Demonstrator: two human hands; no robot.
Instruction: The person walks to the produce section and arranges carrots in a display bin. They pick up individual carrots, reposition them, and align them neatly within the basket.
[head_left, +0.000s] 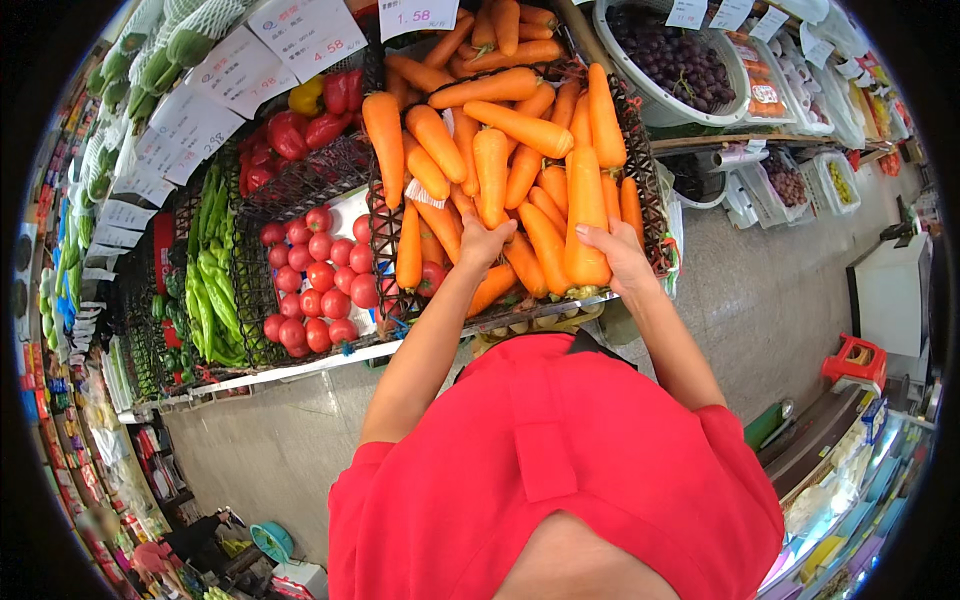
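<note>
Many orange carrots fill a black mesh crate (651, 217) in front of me. My left hand (484, 244) grips the narrow lower tip of a carrot (491, 172), its thumb pointing right. On the right side of the crate, a large thick carrot (586, 202) is in my right hand (621, 253). The right thumb presses across its front near the stem end, and the fingers behind it are hidden. Other carrots (519, 127) lie loosely piled above and between my hands. A tomato (431, 279) shows among the carrots near my left wrist.
Tomatoes (321, 276), green peppers (216, 292) and red bell peppers (289, 136) sit in neighbouring compartments to the left. Price cards (307, 37) hang over them. Grapes (671, 60) fill a white basket (622, 67) at upper right. Behind stand a red stool (853, 361) and, lower left, a person (184, 544).
</note>
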